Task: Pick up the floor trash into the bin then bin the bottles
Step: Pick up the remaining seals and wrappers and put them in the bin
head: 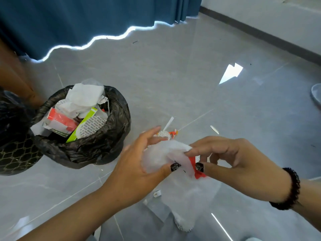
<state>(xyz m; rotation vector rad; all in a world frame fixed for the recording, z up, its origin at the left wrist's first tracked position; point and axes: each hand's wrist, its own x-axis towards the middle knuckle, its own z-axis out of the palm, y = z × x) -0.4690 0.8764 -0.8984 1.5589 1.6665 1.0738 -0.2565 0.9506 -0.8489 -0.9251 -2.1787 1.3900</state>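
A small bin lined with a black bag (111, 136) stands on the floor at the left, filled with crumpled white paper, a red-and-white box and a green strip. To its right my left hand (139, 169) and my right hand (231, 162) both grip a crumpled white tissue (163, 155), held above the floor. A red wrapper scrap (197, 169) is pinched under my right thumb with it. Beyond my fingers lie a round foil seal (164, 134), a small orange piece (172, 133) and a white paper strip (169, 123). No bottles are in view.
White plastic wrapping (185, 206) and a small white scrap (157, 193) lie on the glossy grey tiles below my hands. A second black-bagged container with a gold mesh pattern (12, 153) sits at the far left. Blue curtain (86, 18) hangs behind; a wall runs along the right.
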